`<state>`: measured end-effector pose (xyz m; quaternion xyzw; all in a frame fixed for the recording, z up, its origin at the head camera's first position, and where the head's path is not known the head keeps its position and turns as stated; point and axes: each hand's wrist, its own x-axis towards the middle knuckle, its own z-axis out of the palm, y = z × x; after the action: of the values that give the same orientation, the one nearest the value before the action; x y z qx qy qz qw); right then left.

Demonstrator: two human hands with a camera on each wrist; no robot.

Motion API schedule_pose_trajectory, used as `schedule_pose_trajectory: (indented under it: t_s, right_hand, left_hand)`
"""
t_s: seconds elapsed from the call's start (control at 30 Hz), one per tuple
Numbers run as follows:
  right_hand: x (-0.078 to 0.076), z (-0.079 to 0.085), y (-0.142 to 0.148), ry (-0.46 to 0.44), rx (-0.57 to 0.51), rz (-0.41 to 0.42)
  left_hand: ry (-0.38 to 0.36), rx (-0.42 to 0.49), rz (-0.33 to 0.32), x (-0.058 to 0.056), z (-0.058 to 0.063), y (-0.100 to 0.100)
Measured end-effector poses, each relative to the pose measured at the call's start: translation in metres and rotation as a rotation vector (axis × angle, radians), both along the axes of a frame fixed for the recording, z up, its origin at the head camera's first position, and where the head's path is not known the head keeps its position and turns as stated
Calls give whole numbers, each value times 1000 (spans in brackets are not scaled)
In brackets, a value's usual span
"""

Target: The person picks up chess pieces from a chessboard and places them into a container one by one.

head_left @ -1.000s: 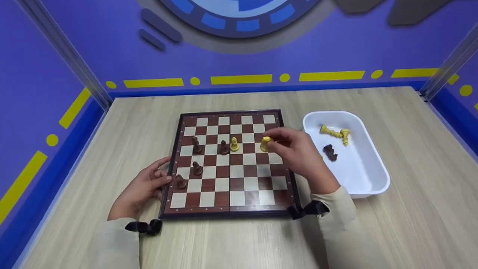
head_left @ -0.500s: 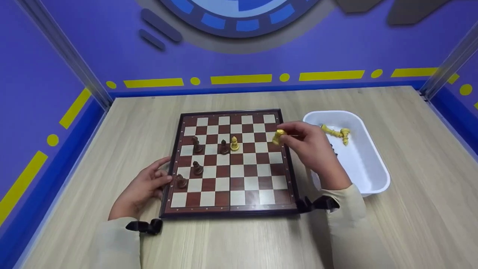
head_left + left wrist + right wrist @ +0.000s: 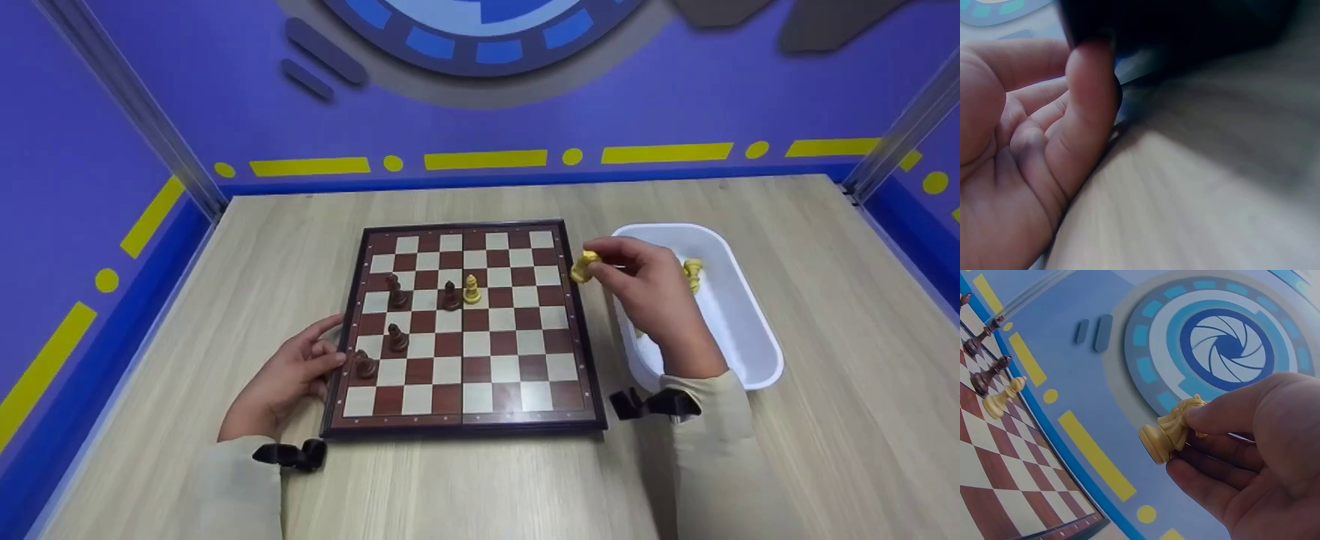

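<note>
My right hand (image 3: 649, 289) pinches a yellow chess knight (image 3: 585, 266) between thumb and fingers, just past the right edge of the chessboard (image 3: 502, 320). The right wrist view shows the knight tilted, its base facing the board. At the board's left edge, my left hand (image 3: 289, 371) touches the dark frame with thumb and index finger, and its other fingers are bent beneath. On the board, a yellow bishop (image 3: 471, 290) stands beside a dark brown piece (image 3: 450, 296). Other brown pieces are a tall one (image 3: 397, 292), a bishop (image 3: 397, 339) and a knight (image 3: 364, 365) near the left hand.
A white plastic tray (image 3: 761, 341) stands right of the board, partly behind the right hand and forearm. Inside it a yellow chess piece (image 3: 693, 275) shows. Blue panels (image 3: 480, 124) wall in the wooden table (image 3: 300, 240) at the back and sides.
My right hand has carried the yellow knight rightward from over the board to beyond its right edge, tilting it on the way. The left hand and the standing pieces have stayed put.
</note>
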<state>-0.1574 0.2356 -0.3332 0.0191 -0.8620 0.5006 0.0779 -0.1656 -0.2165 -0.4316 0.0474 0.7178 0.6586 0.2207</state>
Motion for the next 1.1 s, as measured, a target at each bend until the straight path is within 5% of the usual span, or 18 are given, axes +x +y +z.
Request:
schedule_pose_trajectory:
  t_s: [1.1]
  right_hand:
    - [3,1,33,-43,-60,-123]
  left_hand:
    - [-12,5,1,1,1,0]
